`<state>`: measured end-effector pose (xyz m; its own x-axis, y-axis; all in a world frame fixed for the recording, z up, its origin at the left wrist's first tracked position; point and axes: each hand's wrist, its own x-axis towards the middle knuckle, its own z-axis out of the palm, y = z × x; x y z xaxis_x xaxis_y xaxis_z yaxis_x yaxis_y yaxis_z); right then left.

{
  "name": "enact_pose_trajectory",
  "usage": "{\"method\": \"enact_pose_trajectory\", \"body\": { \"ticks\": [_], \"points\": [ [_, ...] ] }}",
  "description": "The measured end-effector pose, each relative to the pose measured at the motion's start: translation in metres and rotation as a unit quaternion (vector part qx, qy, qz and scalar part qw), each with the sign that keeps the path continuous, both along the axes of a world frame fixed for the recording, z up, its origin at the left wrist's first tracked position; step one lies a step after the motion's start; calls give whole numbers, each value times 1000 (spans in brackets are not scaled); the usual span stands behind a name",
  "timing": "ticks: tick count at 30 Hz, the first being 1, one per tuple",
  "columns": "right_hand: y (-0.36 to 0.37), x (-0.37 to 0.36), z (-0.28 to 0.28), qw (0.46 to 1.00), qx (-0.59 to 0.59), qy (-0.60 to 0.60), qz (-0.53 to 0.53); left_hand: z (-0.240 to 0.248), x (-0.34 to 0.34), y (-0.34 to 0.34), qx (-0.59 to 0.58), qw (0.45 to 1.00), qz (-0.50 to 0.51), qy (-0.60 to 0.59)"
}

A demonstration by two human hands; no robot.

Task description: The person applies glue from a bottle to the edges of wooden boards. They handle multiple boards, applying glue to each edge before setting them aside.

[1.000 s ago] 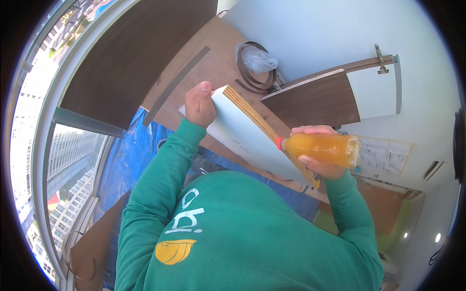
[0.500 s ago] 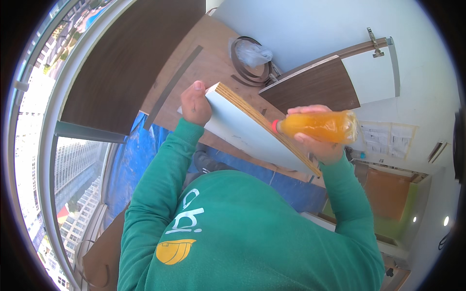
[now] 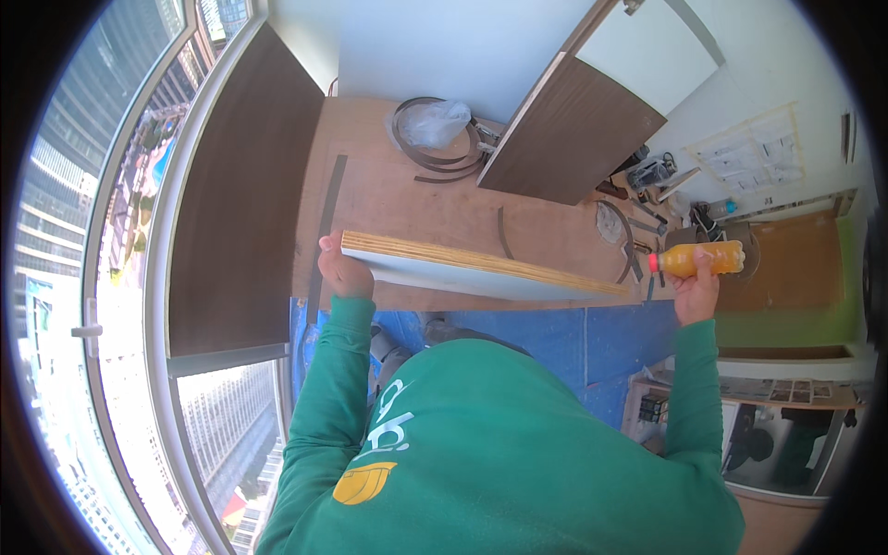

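Observation:
My left hand (image 3: 346, 272) is closed on the left end of a plywood board (image 3: 462, 274) with a white face. The board's bare layered edge is turned upward, and its far end reaches toward the right. In my right hand (image 3: 696, 298) is a clear plastic bottle (image 3: 684, 260) of orange-yellow liquid. The bottle lies sideways in the grip, its red cap pointing left, just beyond the board's right end. A gap separates the cap from the board.
A wooden worktop (image 3: 398, 208) carries coiled brown edging strip (image 3: 407, 125), a clear plastic bag (image 3: 435, 122) and hand tools at right. Dark-brown panels stand at left (image 3: 245, 203) and back right (image 3: 573, 129). Blue sheeting (image 3: 546, 347) covers the floor; a window (image 3: 120, 277) is at left.
My right hand has moved right with the bottle, away from the board's edge. The board now lies closer to level across the view, and the view itself has turned.

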<state>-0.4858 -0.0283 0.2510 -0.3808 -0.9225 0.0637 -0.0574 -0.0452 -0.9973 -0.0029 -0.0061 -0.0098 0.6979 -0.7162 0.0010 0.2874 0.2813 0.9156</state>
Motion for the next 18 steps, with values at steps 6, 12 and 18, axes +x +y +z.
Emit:
{"method": "enact_pose_trajectory", "body": {
  "ticks": [6, 12, 18],
  "points": [
    [23, -109, -31, 966, 73, -199, -148, 15, -2, 0, 58, 996, 44, -59],
    [36, -138, -133, 921, 273, -232, -155, 16, -8, -5, 85, 969, 99, -211],
    [15, -146, -196, 897, 346, -251, -109, 27, -18, -4, 126, 971, 98, -178]
  ]
}}
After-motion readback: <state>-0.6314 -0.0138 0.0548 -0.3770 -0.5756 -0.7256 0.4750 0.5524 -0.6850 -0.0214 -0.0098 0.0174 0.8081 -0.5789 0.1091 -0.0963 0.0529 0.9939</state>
